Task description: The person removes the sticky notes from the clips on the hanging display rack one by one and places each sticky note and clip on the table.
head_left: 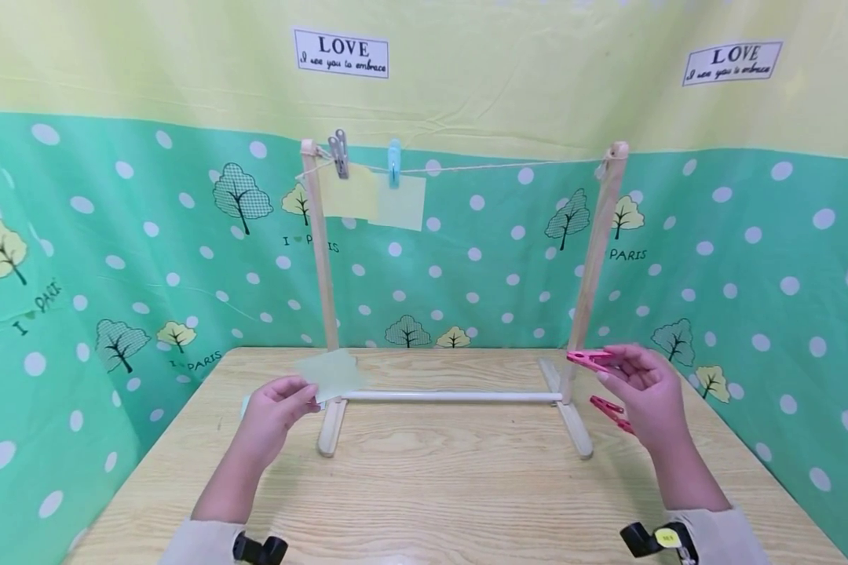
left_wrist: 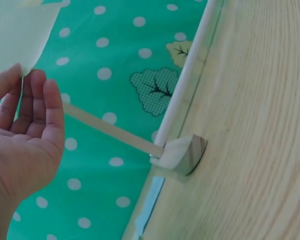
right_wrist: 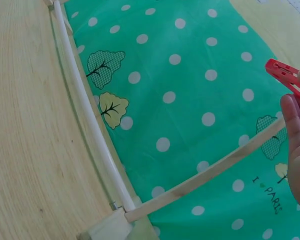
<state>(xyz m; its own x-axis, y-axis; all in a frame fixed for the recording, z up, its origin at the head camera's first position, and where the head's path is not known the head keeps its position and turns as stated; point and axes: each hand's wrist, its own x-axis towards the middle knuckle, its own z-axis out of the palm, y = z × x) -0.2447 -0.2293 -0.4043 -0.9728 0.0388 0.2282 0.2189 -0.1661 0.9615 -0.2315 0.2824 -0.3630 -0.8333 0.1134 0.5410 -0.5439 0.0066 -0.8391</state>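
Note:
My left hand (head_left: 274,414) pinches a pale green square of paper (head_left: 334,373) by its lower corner, above the table near the stand's left foot. In the left wrist view the paper sheet (left_wrist: 20,37) rises from between thumb and fingertips. At the right, my right hand (head_left: 648,396) holds a pinkish-red clothespin (head_left: 588,360) between thumb and fingers, near the right post. Another red clothespin (head_left: 610,410) lies just below that hand, partly hidden by it. On the string (head_left: 495,167), a grey clothespin (head_left: 339,154) and a light blue clothespin (head_left: 394,163) hold a yellow paper (head_left: 346,196) and a pale green paper (head_left: 401,202).
A wooden left post (head_left: 321,259) and right post (head_left: 597,251) carry the string, joined low down by a white rod (head_left: 452,396). Light blue paper (left_wrist: 150,205) lies by the table's back left edge. A patterned green curtain (head_left: 466,290) encloses the wooden table (head_left: 452,486).

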